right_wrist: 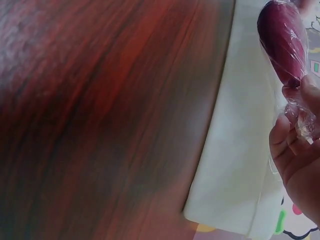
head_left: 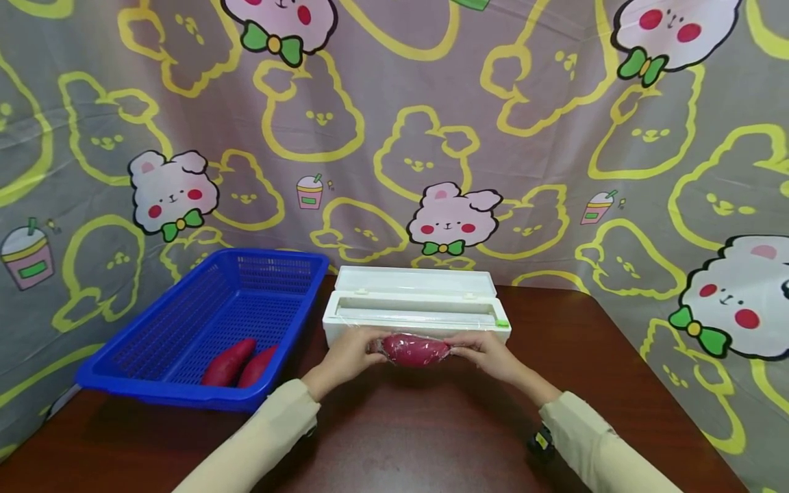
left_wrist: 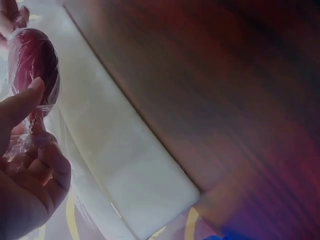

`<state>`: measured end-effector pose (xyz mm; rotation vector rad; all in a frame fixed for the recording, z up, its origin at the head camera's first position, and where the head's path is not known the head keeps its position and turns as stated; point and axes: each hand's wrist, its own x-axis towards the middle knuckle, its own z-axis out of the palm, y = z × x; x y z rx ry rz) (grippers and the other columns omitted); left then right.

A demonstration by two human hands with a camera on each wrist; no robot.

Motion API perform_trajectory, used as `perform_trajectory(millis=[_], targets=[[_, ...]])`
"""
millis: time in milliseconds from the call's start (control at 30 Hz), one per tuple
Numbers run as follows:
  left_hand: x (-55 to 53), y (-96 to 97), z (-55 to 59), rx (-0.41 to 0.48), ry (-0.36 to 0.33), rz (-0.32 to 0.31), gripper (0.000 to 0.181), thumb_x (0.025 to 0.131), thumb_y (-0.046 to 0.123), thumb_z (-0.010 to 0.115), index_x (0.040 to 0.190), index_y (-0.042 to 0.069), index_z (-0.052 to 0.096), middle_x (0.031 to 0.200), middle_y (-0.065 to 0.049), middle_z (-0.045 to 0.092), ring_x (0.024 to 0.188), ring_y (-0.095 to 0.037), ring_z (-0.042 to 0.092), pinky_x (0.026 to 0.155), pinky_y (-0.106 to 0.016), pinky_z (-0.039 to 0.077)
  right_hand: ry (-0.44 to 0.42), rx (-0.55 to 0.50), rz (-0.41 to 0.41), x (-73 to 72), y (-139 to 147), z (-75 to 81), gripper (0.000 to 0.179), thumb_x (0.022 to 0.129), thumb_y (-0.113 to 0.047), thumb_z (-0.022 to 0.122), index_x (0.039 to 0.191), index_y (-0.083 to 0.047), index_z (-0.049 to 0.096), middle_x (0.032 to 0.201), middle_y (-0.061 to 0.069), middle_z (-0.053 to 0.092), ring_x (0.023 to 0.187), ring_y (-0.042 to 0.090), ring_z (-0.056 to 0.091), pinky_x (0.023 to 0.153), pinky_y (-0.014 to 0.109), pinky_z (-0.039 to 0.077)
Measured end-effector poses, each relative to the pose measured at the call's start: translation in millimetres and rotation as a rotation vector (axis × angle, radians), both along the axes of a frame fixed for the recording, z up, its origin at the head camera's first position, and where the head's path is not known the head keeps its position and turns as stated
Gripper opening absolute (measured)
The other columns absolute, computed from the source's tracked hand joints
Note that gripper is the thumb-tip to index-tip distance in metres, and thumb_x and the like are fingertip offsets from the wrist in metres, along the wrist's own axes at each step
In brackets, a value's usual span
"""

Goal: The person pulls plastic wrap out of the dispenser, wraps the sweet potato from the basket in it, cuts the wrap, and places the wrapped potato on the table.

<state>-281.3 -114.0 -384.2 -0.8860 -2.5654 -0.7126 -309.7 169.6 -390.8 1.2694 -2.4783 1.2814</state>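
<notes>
A reddish-purple sweet potato (head_left: 416,350), wrapped in clear cling film, is held up between both hands in front of a white film dispenser. At its left end, my left hand (head_left: 353,355) pinches the gathered film; in the left wrist view the thumb lies against the wrapped sweet potato (left_wrist: 34,62) and the fingers curl round the bunched film (left_wrist: 21,145). The right hand (head_left: 491,353) pinches the film at the other end, and crumpled film (right_wrist: 300,117) shows among its fingers in the right wrist view. Behind stands the dispenser (head_left: 416,302), its lid raised and a film roll inside.
On the left sits a blue plastic basket (head_left: 169,392) with two red sweet potatoes (head_left: 229,363) at its near end. Dark brown wooden table (head_left: 419,438) lies under everything. A patterned curtain (head_left: 382,137) hangs close behind the dispenser and basket.
</notes>
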Motion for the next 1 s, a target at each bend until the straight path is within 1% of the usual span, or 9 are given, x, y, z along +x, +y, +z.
perform_trajectory(millis=[100,200,267,467,567,633,733,800,1000], targets=[[-3.0,1.4,-0.9,-0.029,0.003,0.007,0.034,0.070,0.010,0.074,0.103,0.006,0.066,0.062,0.008,0.052,0.057,-0.005,0.048,0.054,-0.023,0.040,0.055,0.006,0.015,-2.7,-2,-3.3,0.021,0.081,-0.003,0.062,0.100,0.004,0.066,0.093,0.012,0.066,0.070,0.019,0.059,0.058,0.023,0.048],[-5.5,3.0,-1.7,-0.041,0.001,0.012,0.032,0.069,0.010,0.075,0.100,0.008,0.067,0.062,0.008,0.054,0.057,-0.004,0.049,0.052,-0.022,0.040,0.107,0.021,0.026,-4.3,-4,-6.3,0.017,0.078,0.002,0.063,0.094,0.006,0.067,0.089,0.014,0.067,0.078,0.020,0.062,0.066,0.027,0.050],[-7.0,4.3,-2.6,-0.051,0.008,0.018,0.032,0.067,0.009,0.076,0.098,0.008,0.067,0.064,0.007,0.056,0.058,-0.005,0.050,0.052,-0.022,0.040,0.123,0.032,0.016,-4.6,-4,-7.8,0.015,0.077,0.003,0.064,0.092,0.006,0.068,0.088,0.013,0.067,0.078,0.019,0.062,0.065,0.027,0.050],[-10.2,8.1,-8.4,-0.157,0.103,0.035,0.024,0.062,0.013,0.079,0.083,0.011,0.067,0.066,0.006,0.059,0.059,-0.006,0.052,0.052,-0.023,0.041,0.146,0.057,-0.016,-5.6,-4,-12.0,0.013,0.077,-0.002,0.067,0.087,0.003,0.070,0.084,0.010,0.068,0.076,0.012,0.062,0.064,0.024,0.050],[-10.9,8.4,-11.6,-0.191,0.101,0.038,0.017,0.062,0.014,0.079,0.074,0.013,0.067,0.063,0.008,0.059,0.057,-0.006,0.052,0.049,-0.022,0.040,0.177,0.069,-0.010,-6.0,-3,-15.8,0.012,0.075,0.000,0.068,0.086,0.003,0.071,0.083,0.010,0.068,0.076,0.012,0.063,0.064,0.025,0.050],[-10.7,8.2,-13.0,-0.240,0.113,0.038,0.012,0.063,0.016,0.078,0.067,0.015,0.067,0.061,0.008,0.058,0.056,-0.007,0.052,0.049,-0.024,0.041,0.185,0.082,-0.008,-5.9,-2,-17.9,0.013,0.074,0.001,0.068,0.086,0.002,0.071,0.083,0.009,0.068,0.077,0.011,0.063,0.065,0.024,0.050],[-10.0,7.6,-14.7,-0.308,0.138,0.031,0.015,0.064,0.019,0.077,0.058,0.017,0.064,0.059,0.007,0.058,0.056,-0.011,0.054,0.050,-0.028,0.042,0.199,0.105,-0.014,-5.6,-1,-20.0,0.013,0.073,0.002,0.068,0.086,0.002,0.071,0.083,0.009,0.068,0.077,0.011,0.063,0.065,0.023,0.050],[-9.3,7.3,-15.2,-0.342,0.164,0.030,0.018,0.064,0.021,0.077,0.055,0.019,0.062,0.059,0.006,0.058,0.058,-0.013,0.056,0.051,-0.029,0.044,0.207,0.109,-0.010,-5.3,-1,-20.1,0.013,0.073,0.002,0.069,0.085,0.002,0.071,0.083,0.009,0.068,0.078,0.012,0.063,0.065,0.024,0.050],[-6.9,7.0,-15.3,-0.356,0.124,0.026,0.018,0.062,0.020,0.079,0.056,0.017,0.062,0.058,0.005,0.055,0.058,-0.013,0.055,0.051,-0.029,0.044,0.268,0.130,0.016,-5.0,-2,-16.0,0.015,0.072,0.002,0.069,0.087,0.000,0.071,0.085,0.007,0.068,0.080,0.015,0.063,0.069,0.027,0.050]])
